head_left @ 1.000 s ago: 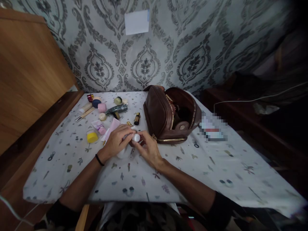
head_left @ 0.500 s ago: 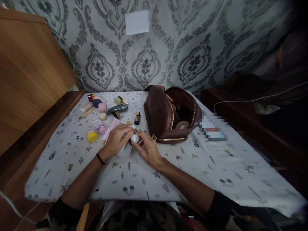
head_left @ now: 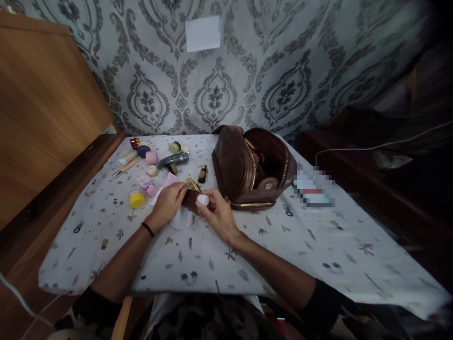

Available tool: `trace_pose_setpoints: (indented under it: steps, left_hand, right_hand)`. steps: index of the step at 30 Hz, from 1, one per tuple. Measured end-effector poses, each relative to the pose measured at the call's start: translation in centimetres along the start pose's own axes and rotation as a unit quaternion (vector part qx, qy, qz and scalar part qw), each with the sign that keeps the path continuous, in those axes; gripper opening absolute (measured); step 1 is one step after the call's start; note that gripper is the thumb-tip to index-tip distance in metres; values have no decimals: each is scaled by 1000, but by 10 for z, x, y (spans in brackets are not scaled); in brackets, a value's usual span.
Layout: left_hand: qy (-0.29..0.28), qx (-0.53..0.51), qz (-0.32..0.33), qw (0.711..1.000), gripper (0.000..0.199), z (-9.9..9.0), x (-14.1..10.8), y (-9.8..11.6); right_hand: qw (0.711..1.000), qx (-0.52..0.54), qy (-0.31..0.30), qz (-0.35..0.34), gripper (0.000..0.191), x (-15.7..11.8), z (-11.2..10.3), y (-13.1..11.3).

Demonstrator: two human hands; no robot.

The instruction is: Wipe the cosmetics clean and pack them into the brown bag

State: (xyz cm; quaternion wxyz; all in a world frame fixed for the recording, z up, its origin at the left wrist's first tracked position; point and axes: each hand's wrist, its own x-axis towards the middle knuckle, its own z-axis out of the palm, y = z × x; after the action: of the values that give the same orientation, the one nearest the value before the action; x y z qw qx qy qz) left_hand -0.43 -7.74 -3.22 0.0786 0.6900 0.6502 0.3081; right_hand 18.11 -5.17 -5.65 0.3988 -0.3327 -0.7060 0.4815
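Observation:
A dark reddish-brown bottle [head_left: 190, 198] with a white cap [head_left: 203, 199] lies sideways between my hands. My left hand [head_left: 169, 200] is closed on the bottle's body, at its left end. At the other end, the fingers of my right hand [head_left: 220, 215] pinch the white cap. Just below the bottle, a white round thing [head_left: 181, 220] rests on the table, partly covered by my left hand. Behind my hands are a gold tube [head_left: 193, 184], a small black and gold bottle [head_left: 203, 174] and a pink sheet [head_left: 170, 180].
An open brown leather bag [head_left: 233, 163] stands right of my hands on the patterned cloth [head_left: 212, 269]. Several cosmetics lie at the back left, among them a yellow-lidded jar [head_left: 137, 199] and a green tube [head_left: 173, 159]. A blurred-out item [head_left: 313, 189] lies right of the bag.
The bottle has turned, so its brown body now shows between my hands. My right hand and the white cap have shifted slightly right, and my left hand slightly left.

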Motion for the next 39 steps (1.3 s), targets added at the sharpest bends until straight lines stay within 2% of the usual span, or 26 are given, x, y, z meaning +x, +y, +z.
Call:
trace_pose_setpoints:
  steps: [8, 12, 15, 21, 26, 30, 34, 39]
  left_hand:
    - [41, -33, -27, 998, 29, -3, 2, 0]
    - [31, -73, -18, 997, 30, -1, 0, 6]
    - [26, -92, -16, 995, 28, 2, -1, 9]
    - [70, -147, -35, 986, 28, -1, 2, 6]
    - [84, -222, -88, 967, 32, -8, 5, 9]
    - [74, -283, -116, 949, 35, -9, 6, 16]
    - [56, -324, -134, 935, 38, -7, 3, 19]
    - [1, -389, -146, 909, 38, -5, -3, 24]
  right_hand:
    - [996, 91, 14, 15, 32, 2, -1, -3]
    - [987, 153, 31, 42, 38, 7, 0, 1]
    - [985, 163, 33, 51, 42, 8, 0, 2]
    - [993, 117, 2, -1, 32, 0, -3, -9]
    - [994, 93, -25, -55, 36, -1, -8, -18]
    - [994, 76, -13, -76, 32, -2, -11, -26]
    - [993, -13, 2, -119, 29, -7, -18, -34]
    - [972, -125, -49, -191, 26, -8, -40, -53]
